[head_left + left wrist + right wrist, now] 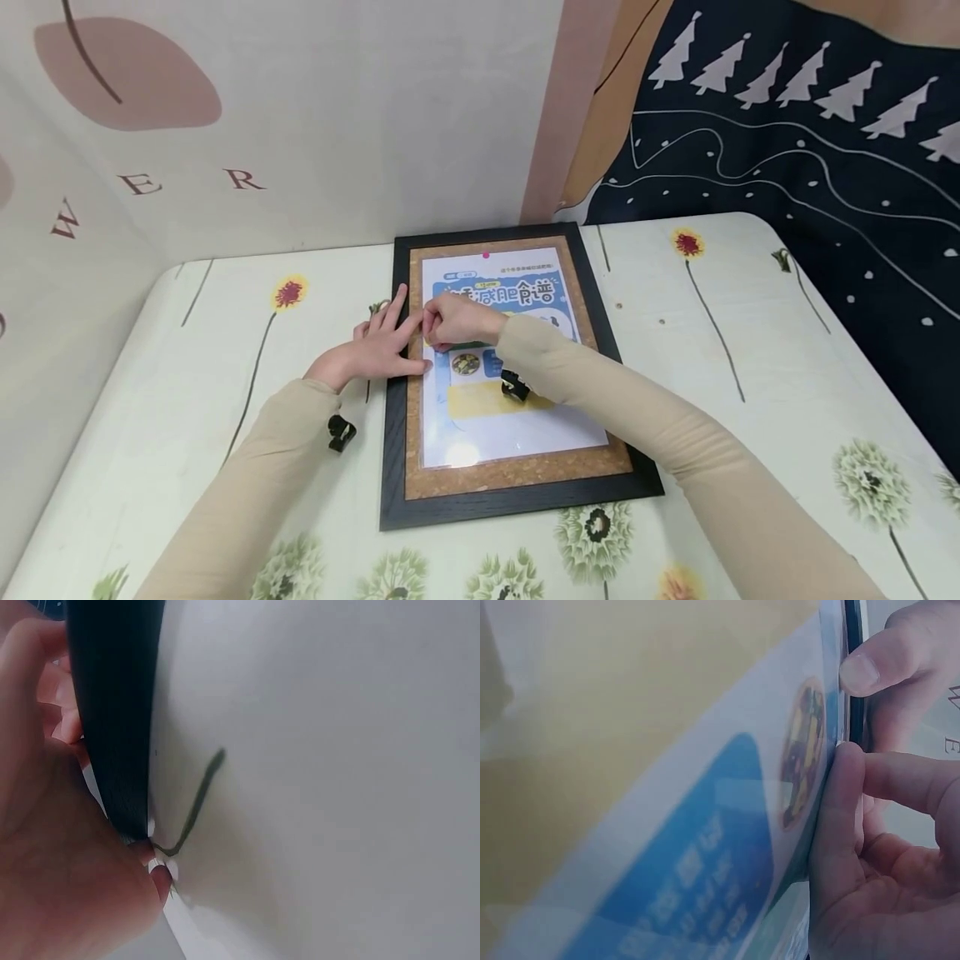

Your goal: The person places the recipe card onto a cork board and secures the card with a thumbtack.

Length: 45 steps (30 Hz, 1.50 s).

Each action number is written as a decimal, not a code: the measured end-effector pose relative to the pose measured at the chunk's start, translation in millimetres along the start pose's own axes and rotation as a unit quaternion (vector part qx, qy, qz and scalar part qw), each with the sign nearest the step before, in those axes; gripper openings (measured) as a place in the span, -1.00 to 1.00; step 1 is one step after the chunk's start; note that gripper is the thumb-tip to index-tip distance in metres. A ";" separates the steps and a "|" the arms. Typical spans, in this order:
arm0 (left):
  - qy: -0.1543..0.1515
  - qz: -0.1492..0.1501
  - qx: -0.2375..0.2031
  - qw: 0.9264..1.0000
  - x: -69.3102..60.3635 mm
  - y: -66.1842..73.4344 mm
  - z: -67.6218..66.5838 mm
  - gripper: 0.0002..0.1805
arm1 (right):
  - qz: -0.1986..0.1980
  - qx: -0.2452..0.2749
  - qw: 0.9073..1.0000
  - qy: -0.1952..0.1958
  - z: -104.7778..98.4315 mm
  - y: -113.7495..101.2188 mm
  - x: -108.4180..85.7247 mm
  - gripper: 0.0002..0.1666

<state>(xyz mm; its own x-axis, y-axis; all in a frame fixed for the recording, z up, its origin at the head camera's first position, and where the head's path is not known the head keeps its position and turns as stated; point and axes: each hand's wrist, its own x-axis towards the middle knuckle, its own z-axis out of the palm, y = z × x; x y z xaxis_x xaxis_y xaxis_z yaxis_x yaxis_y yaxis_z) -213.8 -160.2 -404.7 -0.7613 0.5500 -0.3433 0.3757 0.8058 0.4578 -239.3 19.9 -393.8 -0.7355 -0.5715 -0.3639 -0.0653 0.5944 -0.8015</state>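
Note:
A black-framed cork board (517, 502) lies on the table, bearing a printed sheet (525, 435) with blue, yellow and white areas. A pink pin (486, 256) sits at the sheet's top edge. With fingers spread, my left hand (378, 352) rests across the frame's left side, its thumb on the sheet's left margin. My right hand (459, 321) reaches over the sheet. In the right wrist view, thumb and index fingertip of that hand (889, 847) pinch something small at the sheet's left edge. The fingertips hide most of it, so its kind cannot be told.
A white cloth (757, 467) printed with flowers covers the table around the board. Behind stands a pale wall hanging (360, 108) with letters, and a dark one with white trees (780, 158) is at the right. Black wrist cameras (341, 433) are worn on both arms.

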 end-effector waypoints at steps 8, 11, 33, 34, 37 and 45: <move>0.000 0.002 -0.002 1.000 -0.8 0.5 0.1 -0.07 | 0.004 -0.005 1.000 0.004 1.4 -1.8 -0.9 -0.93; -0.007 0.000 -0.004 1.000 -1.8 1.8 -1.0 -0.06 | 0.010 0.002 1.000 0.005 2.0 -2.6 -1.6 -0.94; -0.012 -0.005 0.001 1.000 -0.7 2.3 -3.9 -0.07 | -0.006 -0.016 0.999 0.035 6.2 -5.9 -4.3 -0.90; -0.012 -0.005 0.002 1.000 -1.1 1.9 -4.4 -0.08 | -0.011 -0.014 0.999 0.033 5.7 -5.7 -3.9 -0.91; -0.012 -0.005 0.002 1.000 -0.7 2.1 -1.6 -0.09 | -0.022 0.014 0.999 0.020 5.2 -1.1 -6.5 -0.92; -0.011 -0.012 0.008 1.000 -0.4 2.3 -1.3 -0.05 | -0.047 0.074 0.996 -0.007 -9.3 2.9 -18.2 -0.86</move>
<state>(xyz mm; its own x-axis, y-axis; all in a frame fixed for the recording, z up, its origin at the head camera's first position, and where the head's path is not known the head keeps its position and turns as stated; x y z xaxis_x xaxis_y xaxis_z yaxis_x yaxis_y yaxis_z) -213.3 -158.9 -402.4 -0.7587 0.5351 -0.3714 0.3658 0.8218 0.4368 -232.4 37.3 -385.1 -0.7213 -0.6294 -0.2890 -0.0325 0.4475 -0.8937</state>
